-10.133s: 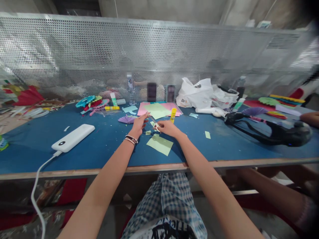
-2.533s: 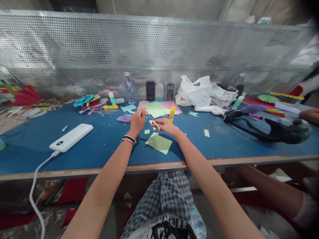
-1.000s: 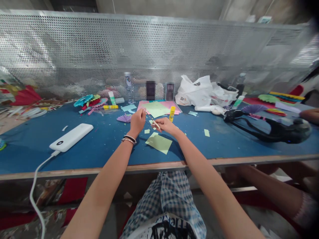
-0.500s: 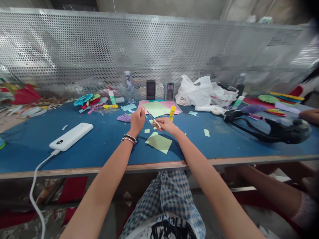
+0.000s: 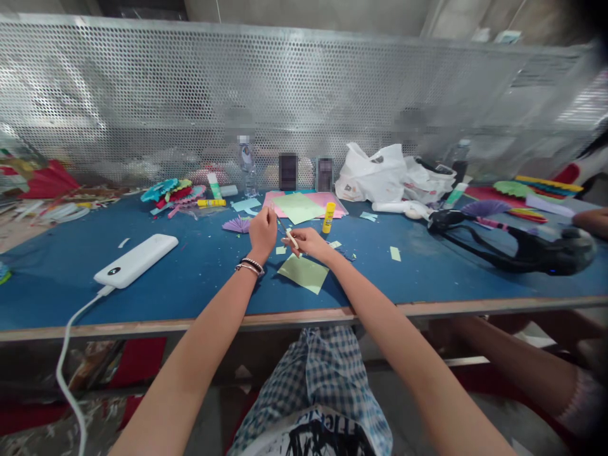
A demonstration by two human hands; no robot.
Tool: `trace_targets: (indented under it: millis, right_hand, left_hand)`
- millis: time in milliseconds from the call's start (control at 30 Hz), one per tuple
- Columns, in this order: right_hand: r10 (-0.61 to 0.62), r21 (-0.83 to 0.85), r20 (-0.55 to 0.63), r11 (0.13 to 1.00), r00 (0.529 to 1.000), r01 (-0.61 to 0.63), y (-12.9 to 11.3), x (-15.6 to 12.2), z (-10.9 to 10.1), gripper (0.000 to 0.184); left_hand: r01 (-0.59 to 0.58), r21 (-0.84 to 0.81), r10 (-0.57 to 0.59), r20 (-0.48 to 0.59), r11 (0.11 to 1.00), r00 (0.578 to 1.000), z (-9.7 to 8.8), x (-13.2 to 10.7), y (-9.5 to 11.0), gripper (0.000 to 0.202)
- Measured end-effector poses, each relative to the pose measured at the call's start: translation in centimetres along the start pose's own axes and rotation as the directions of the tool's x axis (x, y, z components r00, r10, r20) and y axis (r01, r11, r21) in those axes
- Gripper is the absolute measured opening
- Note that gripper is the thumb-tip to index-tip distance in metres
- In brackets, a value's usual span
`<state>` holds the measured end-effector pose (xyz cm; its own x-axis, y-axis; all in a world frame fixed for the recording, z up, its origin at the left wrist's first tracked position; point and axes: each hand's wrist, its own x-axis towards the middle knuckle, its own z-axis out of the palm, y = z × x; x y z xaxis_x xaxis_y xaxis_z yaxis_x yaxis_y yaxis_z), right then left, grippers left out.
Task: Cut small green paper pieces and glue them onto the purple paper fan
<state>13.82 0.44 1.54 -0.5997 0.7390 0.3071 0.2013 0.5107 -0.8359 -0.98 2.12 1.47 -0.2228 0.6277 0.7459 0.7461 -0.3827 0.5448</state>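
My right hand [image 5: 308, 242] grips a pair of scissors [image 5: 293, 239] by the pale handles, blades angled up and left toward my other hand. Close by on the left, my left hand [image 5: 264, 230] is closed in a pinch; whatever its fingers hold is hidden. Under both hands lies a light green paper sheet [image 5: 304, 275] near the table's front edge, with small green scraps [image 5: 281, 251] around it. A yellow glue stick [image 5: 328, 218] stands upright just beyond my right hand. Farther back, another green sheet [image 5: 298, 208] rests on pink paper [image 5: 332, 211]. A purple folded paper fan [image 5: 236, 224] sits left of my left hand.
On the left lies a white power bank [image 5: 137, 259] with a cable running off the table. White plastic bags [image 5: 373, 174] and a black strapped device [image 5: 517, 247] occupy the right. A water bottle [image 5: 247, 168] stands at the back before a perforated metal screen [image 5: 304, 88]. Another person's arm shows at right.
My right hand has shifted slightly left with the scissors, whose blades now point more toward my left hand. My left hand has barely moved.
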Motion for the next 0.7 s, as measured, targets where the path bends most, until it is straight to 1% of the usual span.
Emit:
trace_targets:
  millis: [167, 367, 500, 700]
  right_hand:
    - [0.025, -0.005, -0.011, 1.0, 1.0, -0.025, 0.13, 0.05, 0.07, 0.038]
    - [0.016, 0.008, -0.02, 1.0, 1.0, -0.016, 0.05, 0.06, 0.03, 0.037]
    - [0.027, 0.02, -0.035, 0.999, 0.999, -0.027, 0.12, 0.09, -0.05, 0.038]
    - [0.034, 0.016, -0.045, 0.999, 0.998, -0.033, 0.41, 0.14, -0.19, 0.037]
  left_hand:
    - [0.02, -0.041, -0.019, 0.027, 0.999, 0.999, 0.43, -0.36, 0.18, 0.031]
    - [0.029, -0.092, -0.025, 0.04, 0.995, 0.999, 0.62, -0.43, 0.23, 0.031]
    - [0.038, -0.126, -0.028, 0.081, 0.991, 0.996, 0.7, -0.49, 0.22, 0.03]
    - [0.03, -0.119, -0.02, 0.078, 0.992, 0.997, 0.68, -0.48, 0.12, 0.031]
